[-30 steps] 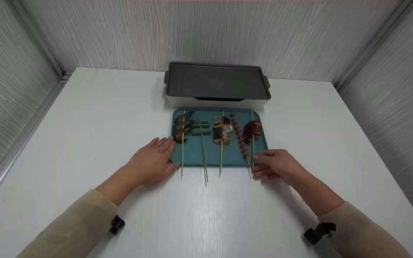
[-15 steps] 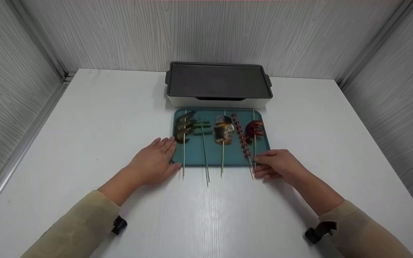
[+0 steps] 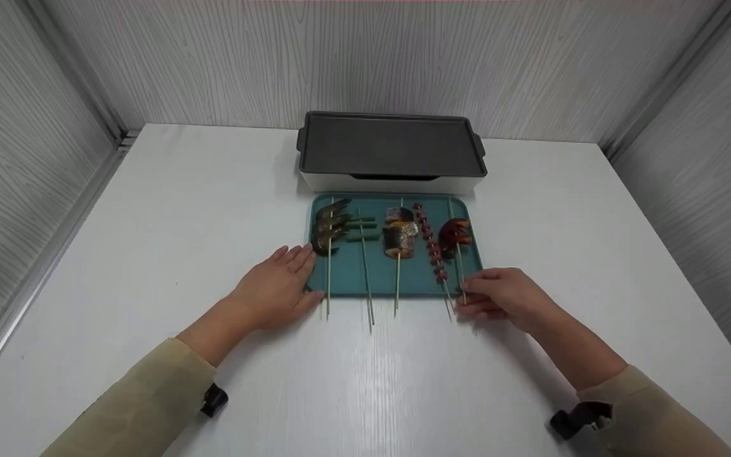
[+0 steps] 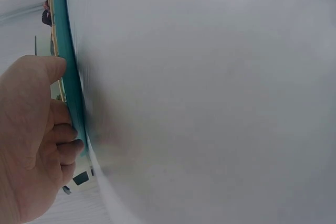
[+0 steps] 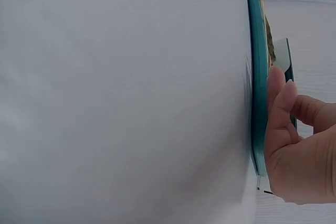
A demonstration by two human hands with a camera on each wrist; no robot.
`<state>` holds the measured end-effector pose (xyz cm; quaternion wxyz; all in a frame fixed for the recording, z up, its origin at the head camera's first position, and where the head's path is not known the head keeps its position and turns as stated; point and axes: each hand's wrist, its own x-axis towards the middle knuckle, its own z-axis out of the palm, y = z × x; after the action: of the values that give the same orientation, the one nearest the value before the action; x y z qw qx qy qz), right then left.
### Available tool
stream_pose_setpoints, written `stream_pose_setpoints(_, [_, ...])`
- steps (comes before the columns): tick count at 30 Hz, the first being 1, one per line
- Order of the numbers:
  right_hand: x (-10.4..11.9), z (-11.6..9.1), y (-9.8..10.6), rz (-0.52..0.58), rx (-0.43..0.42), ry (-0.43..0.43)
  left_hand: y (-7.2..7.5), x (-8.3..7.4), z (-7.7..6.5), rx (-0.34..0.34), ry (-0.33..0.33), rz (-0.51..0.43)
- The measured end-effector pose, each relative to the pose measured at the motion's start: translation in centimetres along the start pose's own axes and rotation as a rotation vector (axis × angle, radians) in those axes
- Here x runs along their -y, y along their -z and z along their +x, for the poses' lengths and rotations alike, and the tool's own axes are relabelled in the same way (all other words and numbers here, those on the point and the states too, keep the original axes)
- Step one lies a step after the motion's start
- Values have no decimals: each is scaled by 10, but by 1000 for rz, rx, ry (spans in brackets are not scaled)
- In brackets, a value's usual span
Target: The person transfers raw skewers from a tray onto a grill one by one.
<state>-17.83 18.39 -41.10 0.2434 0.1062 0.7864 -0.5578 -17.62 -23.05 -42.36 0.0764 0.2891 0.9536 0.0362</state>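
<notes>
A teal tray (image 3: 353,273) holds several skewers of food, sticks poking over its front edge. My left hand (image 3: 280,285) rests against the tray's front left corner, fingers straight along its left side and thumb at the front rim. At the front right corner my right hand (image 3: 499,295) pinches the stick of a skewer bearing a red, octopus-like piece (image 3: 453,235). Left of it lies a skewer of small red pieces (image 3: 432,247). Farther left are a fish-chunk skewer (image 3: 399,238), a green-stalk skewer (image 3: 363,236) and a shrimp skewer (image 3: 329,228).
Directly behind the tray stands a grill with a black flat plate (image 3: 391,146) and a white base. All of it sits on a white table (image 3: 213,190) enclosed by pale wood-grain panels.
The stick in my right hand now slants, its near end shifted slightly to the right with the fingers. My left hand stays against the tray. The whole head view has drifted slightly.
</notes>
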Motion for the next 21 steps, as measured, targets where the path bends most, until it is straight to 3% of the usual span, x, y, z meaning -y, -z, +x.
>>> stream_pose_setpoints(13, [4, -13, 13, -6, -15, 3, 0, 1, -1, -16, 0, 5])
stream_pose_setpoints(21, [6, -21, 21, 10, 16, 14, -1, 0, 0, -14, 4, -17])
